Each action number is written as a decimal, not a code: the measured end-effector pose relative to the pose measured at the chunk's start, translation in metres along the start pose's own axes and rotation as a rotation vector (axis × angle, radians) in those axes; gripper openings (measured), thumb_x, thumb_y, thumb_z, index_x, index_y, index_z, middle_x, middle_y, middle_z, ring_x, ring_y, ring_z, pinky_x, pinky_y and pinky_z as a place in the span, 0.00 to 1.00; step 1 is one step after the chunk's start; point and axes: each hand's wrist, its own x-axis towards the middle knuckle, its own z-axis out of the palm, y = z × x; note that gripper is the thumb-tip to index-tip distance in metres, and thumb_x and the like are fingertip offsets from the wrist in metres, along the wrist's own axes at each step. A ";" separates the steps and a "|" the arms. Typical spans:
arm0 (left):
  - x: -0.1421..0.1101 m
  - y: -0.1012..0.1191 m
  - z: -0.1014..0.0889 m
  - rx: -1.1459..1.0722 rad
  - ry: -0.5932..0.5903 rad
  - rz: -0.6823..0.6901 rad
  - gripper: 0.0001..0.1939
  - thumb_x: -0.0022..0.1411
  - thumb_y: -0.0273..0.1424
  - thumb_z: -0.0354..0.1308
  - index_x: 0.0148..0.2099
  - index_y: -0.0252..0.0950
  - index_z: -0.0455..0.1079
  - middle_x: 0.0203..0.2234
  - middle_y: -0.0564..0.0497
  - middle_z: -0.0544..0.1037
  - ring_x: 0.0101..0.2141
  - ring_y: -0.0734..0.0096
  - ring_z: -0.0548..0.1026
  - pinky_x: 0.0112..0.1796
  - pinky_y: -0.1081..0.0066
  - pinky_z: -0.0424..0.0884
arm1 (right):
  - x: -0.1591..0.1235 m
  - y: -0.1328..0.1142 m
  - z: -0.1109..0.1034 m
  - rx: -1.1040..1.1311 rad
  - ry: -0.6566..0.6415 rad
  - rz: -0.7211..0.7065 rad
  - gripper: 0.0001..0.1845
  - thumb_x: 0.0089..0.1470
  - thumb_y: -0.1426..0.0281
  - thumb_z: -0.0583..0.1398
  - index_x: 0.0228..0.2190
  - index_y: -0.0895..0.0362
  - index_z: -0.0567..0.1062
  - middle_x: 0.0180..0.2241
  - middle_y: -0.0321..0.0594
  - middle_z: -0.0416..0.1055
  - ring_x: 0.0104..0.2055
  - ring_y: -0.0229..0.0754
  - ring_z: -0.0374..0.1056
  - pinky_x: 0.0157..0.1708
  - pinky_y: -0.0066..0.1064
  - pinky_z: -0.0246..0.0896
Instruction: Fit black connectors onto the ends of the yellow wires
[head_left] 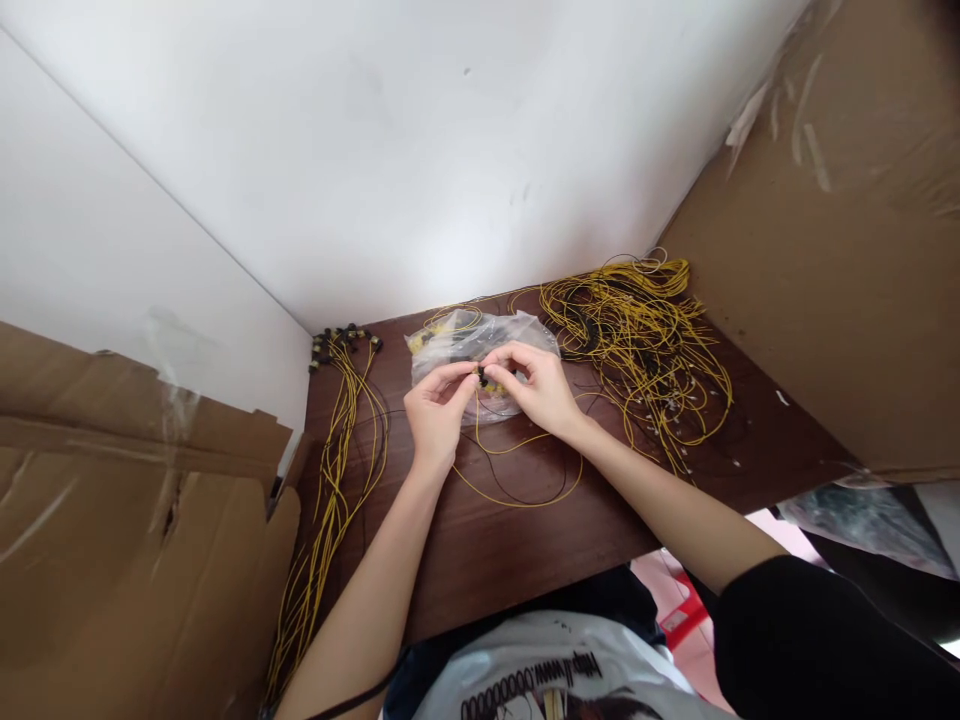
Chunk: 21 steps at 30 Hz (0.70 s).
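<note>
Between the fingertips of both hands is a small black part, mostly covered by the fingers. My left hand pinches it from the left and my right hand from the right. A thin yellow wire hangs from about there and loops over the brown table with a dark wire. Just behind and beneath the hands lies a clear plastic bag with small yellow and black pieces in it. The exact kind of the black part is too small to tell.
A tangled heap of yellow and black wires lies at the right back of the table. On the left stretches a bundle of yellow wires with black ends. Cardboard walls flank both sides; a white wall stands behind.
</note>
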 end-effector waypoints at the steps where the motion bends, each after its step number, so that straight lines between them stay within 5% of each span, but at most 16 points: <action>1: 0.000 0.000 0.000 0.000 0.002 -0.004 0.08 0.48 0.27 0.64 0.34 0.34 0.76 0.32 0.49 0.80 0.35 0.69 0.77 0.40 0.68 0.72 | 0.000 -0.001 0.000 -0.013 0.006 -0.013 0.05 0.54 0.70 0.58 0.30 0.57 0.74 0.28 0.37 0.72 0.29 0.37 0.65 0.30 0.29 0.59; 21: -0.002 -0.001 0.001 0.020 0.036 0.000 0.07 0.47 0.26 0.64 0.33 0.34 0.75 0.29 0.50 0.80 0.32 0.71 0.77 0.38 0.70 0.73 | -0.004 0.003 0.004 0.034 0.039 0.016 0.05 0.51 0.69 0.61 0.32 0.55 0.77 0.31 0.38 0.75 0.32 0.38 0.69 0.33 0.31 0.64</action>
